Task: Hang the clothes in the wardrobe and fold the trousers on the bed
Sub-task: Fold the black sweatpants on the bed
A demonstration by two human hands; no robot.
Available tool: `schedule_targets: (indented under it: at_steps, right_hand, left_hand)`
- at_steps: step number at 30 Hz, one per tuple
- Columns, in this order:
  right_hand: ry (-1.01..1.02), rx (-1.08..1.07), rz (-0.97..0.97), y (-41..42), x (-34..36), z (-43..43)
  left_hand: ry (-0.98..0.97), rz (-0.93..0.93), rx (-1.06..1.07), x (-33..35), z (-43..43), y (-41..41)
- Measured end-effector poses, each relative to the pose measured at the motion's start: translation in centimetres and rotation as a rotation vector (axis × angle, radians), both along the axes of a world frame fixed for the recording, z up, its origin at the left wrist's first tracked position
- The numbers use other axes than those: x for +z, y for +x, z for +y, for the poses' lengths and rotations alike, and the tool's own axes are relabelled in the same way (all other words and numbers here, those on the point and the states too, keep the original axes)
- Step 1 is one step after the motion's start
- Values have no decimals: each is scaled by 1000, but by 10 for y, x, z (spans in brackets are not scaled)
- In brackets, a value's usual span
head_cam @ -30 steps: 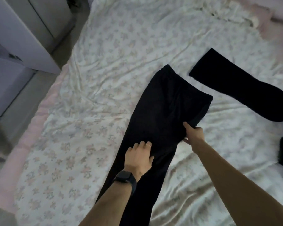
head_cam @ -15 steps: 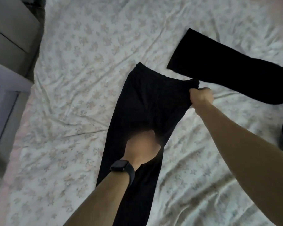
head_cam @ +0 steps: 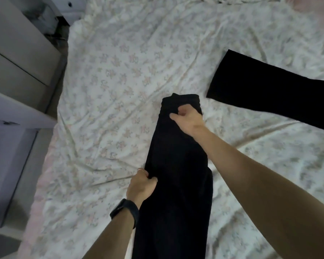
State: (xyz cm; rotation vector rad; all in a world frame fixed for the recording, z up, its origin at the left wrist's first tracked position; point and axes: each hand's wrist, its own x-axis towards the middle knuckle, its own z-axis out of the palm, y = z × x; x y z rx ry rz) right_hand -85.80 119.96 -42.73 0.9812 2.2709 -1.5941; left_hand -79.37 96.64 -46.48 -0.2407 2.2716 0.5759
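Gripping limp, likely light trousers (head_cam: 176, 165) on the bed (head_cam: 120, 71): right hand (head_cam: 187, 120) fingers (head_cam: 183, 109) curl round waistband, left hand (head_cam: 141, 186) pinches their left edge; edges judged best holds.

Trousers (head_cam: 176, 174): flat on the bed (head_cam: 110, 81), under both grips.
Right hand (head_cam: 187, 119): grips the far end.
Left hand (head_cam: 141, 186): grips the left edge, nearer.
Second garment (head_cam: 269, 94): right of the far grip, apart.
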Motion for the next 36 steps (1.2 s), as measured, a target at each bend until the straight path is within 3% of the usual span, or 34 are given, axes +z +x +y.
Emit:
schedule_targets:
  at_steps: [4, 6, 11, 19, 21, 23, 25, 28, 32, 36]
  right_hand:
    - [60, -452, 44, 51, -29, 5]
    - [60, -544, 0, 75, -39, 13]
    - [-47, -434, -70, 66, -53, 30]
    - [-143, -345, -78, -9, -73, 69]
    - [-107, -245, -96, -15, -74, 79]
    - [90, -161, -106, -16, -72, 91]
    - [295, -229, -32, -16, -70, 105]
    - [386, -326, 56, -19, -67, 118]
    - [340, -326, -33, -18, -86, 115]
    - [193, -517, 60, 31, -80, 92]
  left_hand:
    - [175, 40, -11, -4, 26, -49]
    - [227, 67, -13, -8, 42, -75]
    - [248, 140, -98, -16, 83, -139]
    - [636, -27, 57, -19, 132, -194]
    - [696, -96, 59, -22, 138, -206]
    - [722, -81, 53, -27, 139, -215]
    - [720, -47, 83, -34, 141, -223]
    - [675, 33, 25, -43, 157, -231]
    - [499, 248, -72, -63, 170, -226]
    - [506, 170, -64, -64, 165, -207]
